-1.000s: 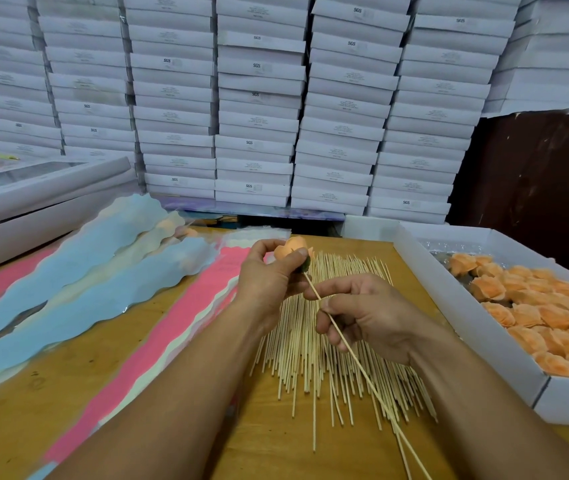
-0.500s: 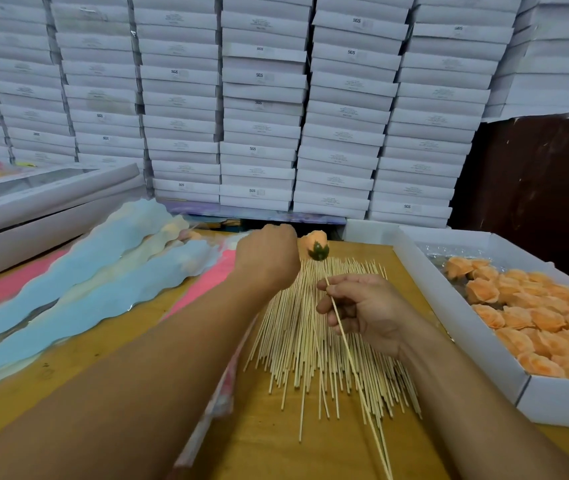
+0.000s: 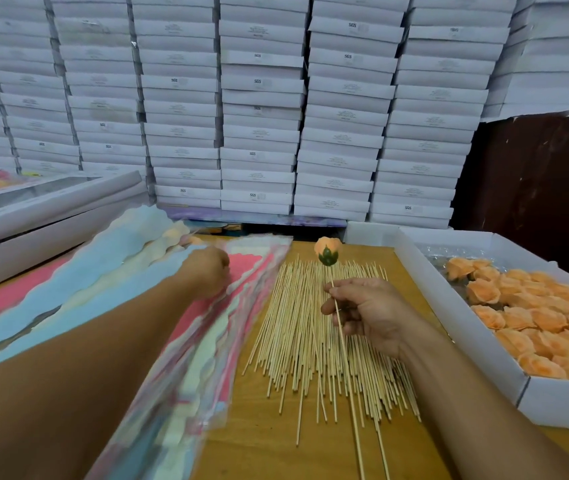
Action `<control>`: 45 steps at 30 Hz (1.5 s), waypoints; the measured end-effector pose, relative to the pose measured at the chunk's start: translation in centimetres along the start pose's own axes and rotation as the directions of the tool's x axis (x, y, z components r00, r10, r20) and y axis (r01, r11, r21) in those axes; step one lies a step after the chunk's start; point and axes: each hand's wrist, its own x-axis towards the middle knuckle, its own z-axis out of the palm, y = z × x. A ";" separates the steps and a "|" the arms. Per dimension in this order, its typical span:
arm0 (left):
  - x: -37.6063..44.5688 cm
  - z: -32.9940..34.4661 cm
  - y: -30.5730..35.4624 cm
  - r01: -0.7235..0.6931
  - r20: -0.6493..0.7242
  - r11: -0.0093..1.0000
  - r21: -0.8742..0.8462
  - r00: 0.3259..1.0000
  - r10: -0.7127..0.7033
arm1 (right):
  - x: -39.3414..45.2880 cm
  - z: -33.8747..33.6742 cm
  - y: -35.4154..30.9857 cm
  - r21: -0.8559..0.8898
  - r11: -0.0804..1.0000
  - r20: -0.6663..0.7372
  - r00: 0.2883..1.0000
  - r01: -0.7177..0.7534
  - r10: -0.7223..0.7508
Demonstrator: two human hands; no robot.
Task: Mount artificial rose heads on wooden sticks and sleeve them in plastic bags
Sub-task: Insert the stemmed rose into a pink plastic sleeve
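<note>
Beside the sticks (image 3: 321, 337) — white box (image 3: 456, 327) of loose orange rose heads (image 3: 546, 320).

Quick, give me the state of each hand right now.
Left hand: on the stack of plastic bags, blurred; grip cannot be told.
Right hand: pinching the wooden stick, rose head mounted on its tip.

- Single head-worn camera, looking forward and down across a wooden table (image 3: 262, 445), close above both forearms.
- Wide angle; stacked white boxes (image 3: 262, 109) fill the far background.
</note>
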 end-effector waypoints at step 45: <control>-0.7 1.0 -1.3 0.159 0.085 0.985 -0.067 0.985 -0.153 | 0.0 0.1 0.2 -0.039 0.999 0.015 1.000 0.002 -0.001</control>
